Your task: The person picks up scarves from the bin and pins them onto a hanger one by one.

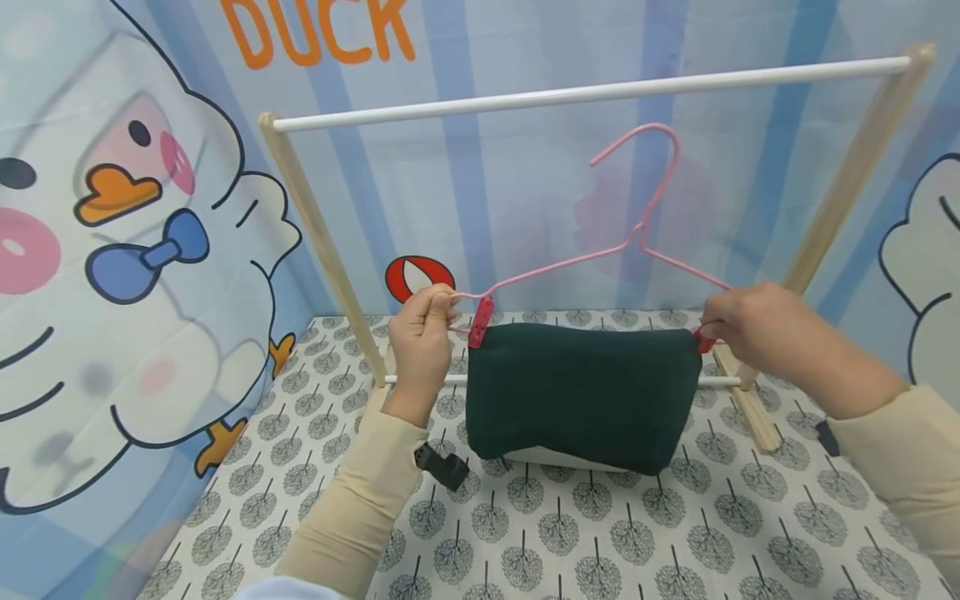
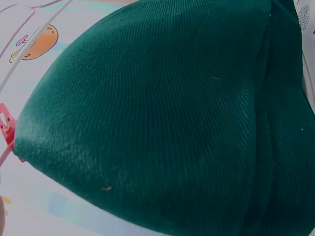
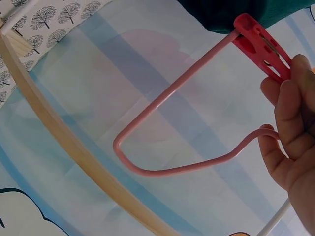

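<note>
A dark green ribbed cloth hangs folded from a pink hanger, its lower edge showing a pale strip. My left hand pinches the hanger's left end, beside a red clip at the cloth's upper left corner. At the other corner, my right hand pinches the second red clip between thumb and fingers. In the right wrist view, a lower finger of that hand touches the hanger wire. The cloth fills most of the left wrist view and hides nearly all of my left hand there.
Behind the hanger stands a rack with a white top rod and wooden posts. The rack stands on a tree-patterned cloth. A backdrop with cartoon ducks encloses the space.
</note>
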The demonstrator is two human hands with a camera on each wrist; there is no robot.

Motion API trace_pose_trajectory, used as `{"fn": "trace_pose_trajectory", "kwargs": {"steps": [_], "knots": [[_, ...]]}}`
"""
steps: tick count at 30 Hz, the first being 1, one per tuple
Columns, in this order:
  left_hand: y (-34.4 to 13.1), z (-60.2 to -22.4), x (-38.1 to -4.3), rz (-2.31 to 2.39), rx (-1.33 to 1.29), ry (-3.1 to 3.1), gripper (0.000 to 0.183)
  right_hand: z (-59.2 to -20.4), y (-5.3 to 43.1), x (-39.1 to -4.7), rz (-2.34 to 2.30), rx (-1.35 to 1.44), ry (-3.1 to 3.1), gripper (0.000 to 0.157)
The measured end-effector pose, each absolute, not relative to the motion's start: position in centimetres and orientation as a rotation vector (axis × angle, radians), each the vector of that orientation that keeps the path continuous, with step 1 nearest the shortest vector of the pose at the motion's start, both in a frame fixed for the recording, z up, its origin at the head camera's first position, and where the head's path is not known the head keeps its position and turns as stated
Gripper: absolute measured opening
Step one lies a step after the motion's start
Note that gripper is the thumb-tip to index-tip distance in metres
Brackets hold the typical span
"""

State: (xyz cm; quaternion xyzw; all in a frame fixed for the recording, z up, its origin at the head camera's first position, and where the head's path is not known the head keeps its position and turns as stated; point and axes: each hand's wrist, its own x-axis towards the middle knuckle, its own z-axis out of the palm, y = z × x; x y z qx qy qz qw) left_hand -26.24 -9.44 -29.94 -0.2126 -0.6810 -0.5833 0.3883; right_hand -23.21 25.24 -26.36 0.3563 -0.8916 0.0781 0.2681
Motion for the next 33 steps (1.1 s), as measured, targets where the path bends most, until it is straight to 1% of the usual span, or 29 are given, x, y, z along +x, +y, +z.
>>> {"fn": "trace_pose_trajectory", "kwargs": {"steps": [4,10,17,20,22,23,26,27,30,31,33], "knots": [[-9.5,-29.9,-26.2,-1.463,-0.559,-1.718,0.019,-27.0,24.9,-23.5,0.159,1.039,-2.263,0.025],[-9.0,-29.4,-26.1,-1.374,-0.676,-1.716,0.016,-27.7,24.6,-23.6,0.076,1.039,-2.251,0.029],[-9.1,-29.6,-26.1,-1.372,-0.663,-1.726,0.014,-27.6,24.9,-23.8,0.086,1.073,-2.247,0.029],[-9.2,-29.7,-26.1,-1.388,-0.662,-1.743,0.017,-27.8,25.2,-23.9,0.117,1.099,-2.203,0.026],[-9.3,-29.9,-26.1,-1.416,-0.628,-1.755,0.02,-28.0,25.5,-23.9,0.156,1.09,-2.165,0.013],[-9.4,-30.0,-26.1,-1.434,-0.604,-1.76,0.021,-28.1,25.7,-23.9,0.184,1.082,-2.148,0.017],[-9.8,-30.2,-26.1,-1.484,-0.538,-1.76,0.022,-28.0,26.5,-24.0,0.285,1.049,-2.133,0.046],[-9.8,-30.2,-26.1,-1.492,-0.527,-1.756,0.022,-28.0,26.8,-24.0,0.316,1.033,-2.139,0.048],[-9.9,-30.0,-26.1,-1.487,-0.548,-1.753,0.024,-27.7,27.3,-24.0,0.375,1.0,-2.197,0.018],[-9.9,-30.0,-26.1,-1.481,-0.557,-1.753,0.024,-27.7,27.4,-23.9,0.387,0.98,-2.229,0.015],[-9.9,-29.9,-26.1,-1.478,-0.564,-1.755,0.025,-27.6,27.4,-23.8,0.383,0.938,-2.284,0.026]]}}
